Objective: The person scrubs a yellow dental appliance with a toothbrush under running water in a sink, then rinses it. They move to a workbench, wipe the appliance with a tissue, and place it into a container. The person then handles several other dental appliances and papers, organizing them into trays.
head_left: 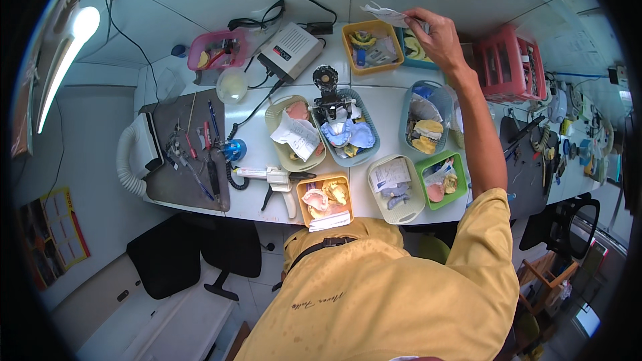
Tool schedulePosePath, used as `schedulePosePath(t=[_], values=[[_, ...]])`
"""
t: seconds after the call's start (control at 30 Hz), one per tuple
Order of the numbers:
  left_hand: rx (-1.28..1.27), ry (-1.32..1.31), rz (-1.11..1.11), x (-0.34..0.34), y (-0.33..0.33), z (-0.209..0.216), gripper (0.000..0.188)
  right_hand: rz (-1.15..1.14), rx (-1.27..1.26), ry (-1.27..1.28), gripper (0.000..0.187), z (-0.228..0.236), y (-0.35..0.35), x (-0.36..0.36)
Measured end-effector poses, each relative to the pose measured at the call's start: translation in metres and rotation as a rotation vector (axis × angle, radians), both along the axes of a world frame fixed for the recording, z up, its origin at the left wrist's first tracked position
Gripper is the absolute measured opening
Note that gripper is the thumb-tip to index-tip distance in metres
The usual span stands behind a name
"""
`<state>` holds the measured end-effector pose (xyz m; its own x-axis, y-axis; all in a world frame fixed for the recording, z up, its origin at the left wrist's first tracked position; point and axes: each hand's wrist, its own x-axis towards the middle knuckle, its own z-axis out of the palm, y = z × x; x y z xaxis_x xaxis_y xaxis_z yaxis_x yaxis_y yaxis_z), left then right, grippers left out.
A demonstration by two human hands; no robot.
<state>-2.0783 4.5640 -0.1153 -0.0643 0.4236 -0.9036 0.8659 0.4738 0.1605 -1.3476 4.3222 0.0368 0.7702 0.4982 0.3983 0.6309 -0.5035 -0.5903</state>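
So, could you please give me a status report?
Right hand holding white paper; left hand out of view; back yellow basket close by, nothing visibly blocking the hand.

R hand [435,35] pinches crumpled white paper [386,15] by yellow bin [378,69] & teal bin [420,64] at back; red crate [496,80] to R. Front edge of table [391,110]: orange bin [302,204] w/ pink & yellow molds [336,192], glue gun [278,180] next to it, cream bin [410,214], green bin [449,201]. Mid: blue bin [359,160] w/ blue molds [361,136], black metal stand [326,81] at its back edge. Far L: grey mat [170,184] w/ tools [212,175].
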Motion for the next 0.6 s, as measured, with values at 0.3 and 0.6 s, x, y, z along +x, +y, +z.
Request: schedulePosePath(t=[0.3,0.6], values=[[0.005,0.025,0.022,0.012,0.003,0.004,0.032,-0.083,0.137,-0.312,0.022,0.042,0.002,-0.007],[0.008,0.051,0.046,0.016,0.003,0.008,0.032,-0.15,0.368,-0.127,0.019,0.022,0.007,-0.009]])
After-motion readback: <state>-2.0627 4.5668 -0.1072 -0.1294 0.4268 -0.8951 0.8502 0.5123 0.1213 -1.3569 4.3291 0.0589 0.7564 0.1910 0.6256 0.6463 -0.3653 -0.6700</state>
